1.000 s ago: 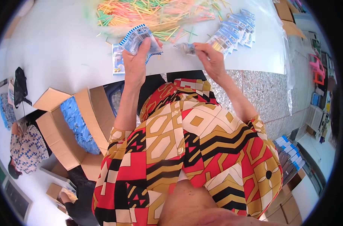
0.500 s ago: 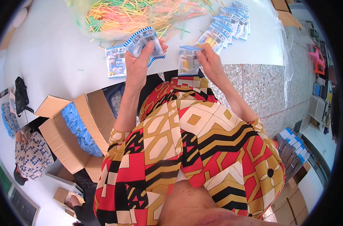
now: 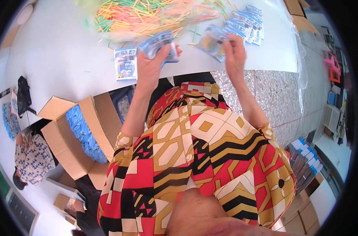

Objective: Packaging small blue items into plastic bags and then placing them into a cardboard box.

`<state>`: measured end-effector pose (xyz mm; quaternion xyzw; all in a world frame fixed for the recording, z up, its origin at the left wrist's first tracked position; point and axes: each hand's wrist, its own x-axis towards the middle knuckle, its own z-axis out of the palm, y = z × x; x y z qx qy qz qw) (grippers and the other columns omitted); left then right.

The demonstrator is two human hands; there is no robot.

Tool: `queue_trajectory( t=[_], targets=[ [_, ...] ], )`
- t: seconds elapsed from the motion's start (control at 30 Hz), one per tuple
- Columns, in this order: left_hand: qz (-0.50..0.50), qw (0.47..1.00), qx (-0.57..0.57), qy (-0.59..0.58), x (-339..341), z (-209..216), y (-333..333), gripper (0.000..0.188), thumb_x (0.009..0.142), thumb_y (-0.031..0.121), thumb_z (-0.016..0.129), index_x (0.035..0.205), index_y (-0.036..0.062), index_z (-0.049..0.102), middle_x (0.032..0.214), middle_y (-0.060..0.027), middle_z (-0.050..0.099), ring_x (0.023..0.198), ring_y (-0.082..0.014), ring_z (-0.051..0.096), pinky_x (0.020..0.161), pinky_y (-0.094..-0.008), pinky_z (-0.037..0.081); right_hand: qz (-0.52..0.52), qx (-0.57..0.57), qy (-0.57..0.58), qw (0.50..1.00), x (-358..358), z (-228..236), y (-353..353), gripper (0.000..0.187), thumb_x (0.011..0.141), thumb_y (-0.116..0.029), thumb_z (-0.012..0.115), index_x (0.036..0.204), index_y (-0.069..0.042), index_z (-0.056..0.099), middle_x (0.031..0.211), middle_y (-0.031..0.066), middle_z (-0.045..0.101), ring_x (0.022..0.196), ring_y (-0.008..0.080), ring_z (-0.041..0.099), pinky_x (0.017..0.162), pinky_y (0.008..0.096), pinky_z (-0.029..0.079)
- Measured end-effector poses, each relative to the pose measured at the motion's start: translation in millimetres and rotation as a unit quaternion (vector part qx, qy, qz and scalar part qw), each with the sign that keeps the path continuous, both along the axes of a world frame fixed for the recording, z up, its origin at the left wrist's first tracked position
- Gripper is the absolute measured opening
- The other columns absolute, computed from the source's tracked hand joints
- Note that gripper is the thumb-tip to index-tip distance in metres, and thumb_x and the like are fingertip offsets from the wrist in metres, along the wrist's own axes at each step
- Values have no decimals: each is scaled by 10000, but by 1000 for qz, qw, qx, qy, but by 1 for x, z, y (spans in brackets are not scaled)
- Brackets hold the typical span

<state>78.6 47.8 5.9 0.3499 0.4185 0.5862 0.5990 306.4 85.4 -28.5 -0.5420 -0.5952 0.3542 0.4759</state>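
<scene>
My left hand (image 3: 148,72) is closed around a few blue-and-white packets (image 3: 157,42), its thumb pressed on their printed face. To the right, my right hand (image 3: 234,59) grips a clear-and-blue packet (image 3: 211,42) by its right side. That packet is tilted and smeared by motion, with something yellowish inside. A single blue-and-white packet (image 3: 126,67) lies flat on the white table just left of my left hand. Beyond my right hand, an overlapping row of similar packets (image 3: 251,25) runs toward the far right.
A heap of thin coloured sticks (image 3: 135,15) lies under clear plastic at the table's far side, some scattered loose. At lower left stands an open carton (image 3: 65,147) holding blue packets. Another person (image 3: 35,159) is at far left. Stacked blue-and-white bundles (image 3: 304,161) are at right.
My right hand has risen away from the table's near edge, and the packet in it is now slanted. The row's near end looks shorter. My left hand still holds its packets, slightly farther right.
</scene>
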Motion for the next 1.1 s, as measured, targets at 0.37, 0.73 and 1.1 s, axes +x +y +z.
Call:
queue_trajectory(
  t=[0.37,0.73,1.1],
  targets=[
    [22,1000,-6,19,5,-4,2,178,796,76,695,951,-9,669,818,-64,681,715,-112,631,682,-251,510,-35,203,-151,967,-2,29,20,292,814,-75,629,1092,-53,542,1198,104,532,1068,204,512,814,289,434],
    [49,997,24,57,9,4,-4,175,769,42,712,936,3,675,809,-19,666,698,-61,598,632,-210,494,270,153,-66,948,-67,64,22,164,744,-61,723,873,-10,637,797,54,634,723,140,594,668,255,471],
    [-25,995,13,98,-13,10,-7,149,801,62,665,940,9,670,777,12,641,698,-37,541,630,-200,449,338,202,-156,906,-62,79,41,183,739,-31,707,906,-10,635,847,72,636,733,166,578,670,268,459]
  ],
)
